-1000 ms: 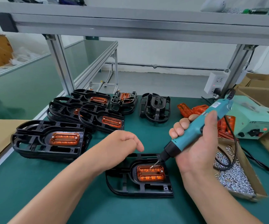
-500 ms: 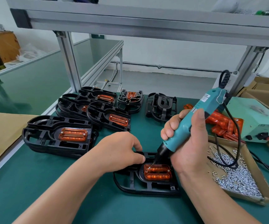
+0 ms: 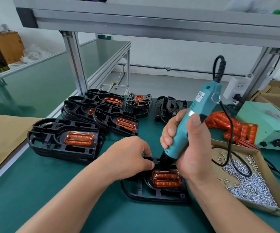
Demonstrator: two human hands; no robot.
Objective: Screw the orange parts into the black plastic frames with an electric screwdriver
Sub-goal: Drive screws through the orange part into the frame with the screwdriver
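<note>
A black plastic frame [image 3: 152, 195] lies on the green mat in front of me with an orange part [image 3: 167, 179] seated in it. My right hand [image 3: 186, 145] grips the teal electric screwdriver [image 3: 196, 118], held nearly upright, its bit tip at the orange part's upper left corner. My left hand [image 3: 129, 157] rests on the frame's far left edge, fingers pinching it. A screw head shows at the orange part's right end.
Several black frames with orange parts [image 3: 78, 138] are stacked at the left and back. Loose orange parts [image 3: 233, 126] are piled at right, beside a green power unit [image 3: 268, 125]. A cardboard tray of screws [image 3: 246, 185] sits right of the frame. The screwdriver cable loops over it.
The screwdriver has swung from slanted to nearly upright and its bit has come down onto the orange part's corner. My left hand has settled onto the frame's edge.
</note>
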